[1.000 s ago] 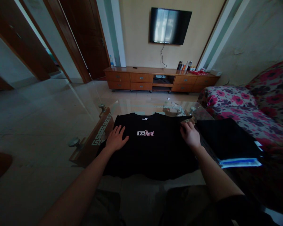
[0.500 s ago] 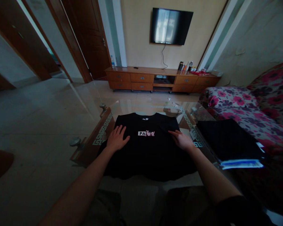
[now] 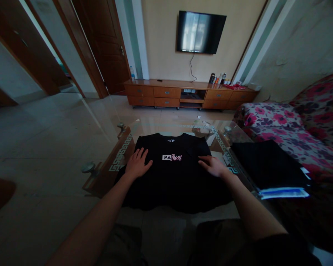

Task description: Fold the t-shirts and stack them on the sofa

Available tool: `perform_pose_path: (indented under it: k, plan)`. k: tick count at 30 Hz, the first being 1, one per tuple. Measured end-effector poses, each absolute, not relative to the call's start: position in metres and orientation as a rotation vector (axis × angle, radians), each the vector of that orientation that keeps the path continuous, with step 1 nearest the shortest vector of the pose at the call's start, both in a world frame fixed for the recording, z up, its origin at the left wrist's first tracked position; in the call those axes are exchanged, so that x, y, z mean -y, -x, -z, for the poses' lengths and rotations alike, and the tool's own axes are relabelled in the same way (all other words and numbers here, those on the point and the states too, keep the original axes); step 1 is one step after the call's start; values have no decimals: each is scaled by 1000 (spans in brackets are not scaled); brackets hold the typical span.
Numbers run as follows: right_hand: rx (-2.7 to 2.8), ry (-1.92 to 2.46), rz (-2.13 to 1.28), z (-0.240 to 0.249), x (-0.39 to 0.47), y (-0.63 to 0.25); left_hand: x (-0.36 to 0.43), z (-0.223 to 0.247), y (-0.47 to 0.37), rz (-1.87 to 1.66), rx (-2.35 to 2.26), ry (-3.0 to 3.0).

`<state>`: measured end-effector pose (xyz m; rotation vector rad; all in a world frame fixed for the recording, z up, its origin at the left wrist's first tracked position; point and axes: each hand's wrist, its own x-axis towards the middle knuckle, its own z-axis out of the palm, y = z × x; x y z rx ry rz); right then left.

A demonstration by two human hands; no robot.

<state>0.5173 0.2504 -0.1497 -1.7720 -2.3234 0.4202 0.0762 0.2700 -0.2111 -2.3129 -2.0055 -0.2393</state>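
Note:
A black T-shirt (image 3: 166,184) with a "PAWS" print and a pink figure on its chest lies spread on the glass table, neckline away from me. My left hand (image 3: 138,163) rests flat on the shirt's left side with its fingers spread. On the right side, near the sleeve, my right hand (image 3: 213,166) touches the cloth with its fingers stretched inward and close together. No cloth appears pinched in either hand. The lower hem hangs in loose waves toward me.
The glass coffee table (image 3: 122,157) has a key-pattern border and metal knobs. To the right, dark folded clothes (image 3: 266,162) lie over a blue-and-white item (image 3: 284,193), beside a floral sofa (image 3: 277,133). A wooden TV cabinet (image 3: 166,92) stands beyond.
My right hand has shifted slightly and its fingers have drawn in a little. The cloth near it lies a bit flatter. My left hand stays in place.

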Motion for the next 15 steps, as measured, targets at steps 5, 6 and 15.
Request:
perform_pose_path:
  k: [5,6,15]
  plan:
    - [2031,1952,-391,144,-255,-558,-269,211,-77,250,2013,2298]
    - [2023,2022,-435,146,-253,-566,-269,211,-77,251,2017,2298]
    - [1948,2194,-674,171,-240,-586,-271,213,-75,249,2017,2318]
